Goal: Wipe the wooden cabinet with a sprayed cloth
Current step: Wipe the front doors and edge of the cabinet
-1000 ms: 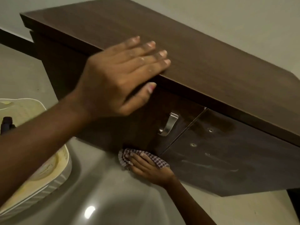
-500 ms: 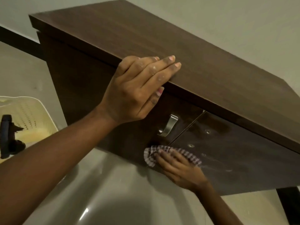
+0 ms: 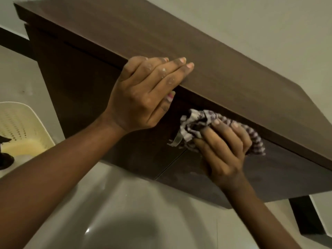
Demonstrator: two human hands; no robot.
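Note:
The dark wooden cabinet point(image 3: 224, 72) fills the middle of the view, its top slab jutting over two front doors. My left hand point(image 3: 143, 94) grips the front edge of the top, fingers flat on the slab and thumb underneath. My right hand point(image 3: 224, 146) presses a bunched checked cloth point(image 3: 195, 123) against the door front just below the overhang. The cloth partly covers the metal door handle point(image 3: 175, 141), which sticks out to its left.
A cream perforated plastic basket point(image 3: 21, 128) sits on the glossy floor point(image 3: 125, 212) at the left, with a dark object point(image 3: 5, 155) at its near edge. A dark cabinet leg point(image 3: 305, 214) shows at the lower right. Pale wall stands behind.
My right hand carried the cloth up and to the right, from the bottom edge of the door to just under the overhang beside the handle. My left hand closed onto the top's edge.

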